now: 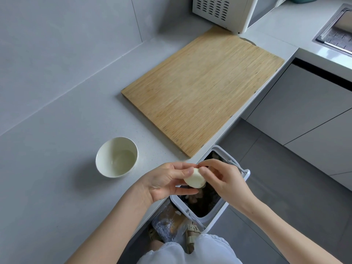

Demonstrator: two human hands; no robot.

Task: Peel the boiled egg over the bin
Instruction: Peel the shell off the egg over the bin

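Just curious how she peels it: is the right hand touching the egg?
Touching. The head view shows the right hand with its fingertips pressed on the upper end of the egg, which the left hand holds over the bin.

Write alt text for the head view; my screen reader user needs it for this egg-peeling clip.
Two bare hands, left hand and right hand, hold a white boiled egg above an open white bin beside a grey countertop. On the countertop sit a white bowl and a bamboo cutting board.
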